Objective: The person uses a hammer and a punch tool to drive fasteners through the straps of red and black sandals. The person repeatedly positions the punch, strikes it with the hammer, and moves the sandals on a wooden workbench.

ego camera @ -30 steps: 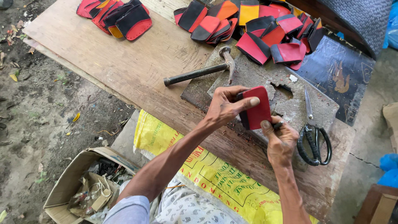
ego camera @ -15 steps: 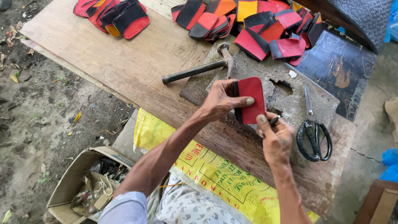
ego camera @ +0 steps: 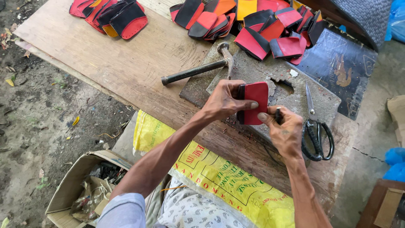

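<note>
Red-and-black piece (ego camera: 254,102) at frame centre, gripped by left hand (ego camera: 225,101) over stone slab (ego camera: 295,90); right hand (ego camera: 284,131) closed on small dark tool (ego camera: 278,116). Finished-looking pieces (ego camera: 270,25) piled along top; this one looks mid-work.

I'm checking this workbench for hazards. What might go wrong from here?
The left hand pins the red piece with fingers close to the small dark tool in the right hand; a slip might nick them. The scissors lie right beside that hand, and the hammer lies loose nearby.
</note>
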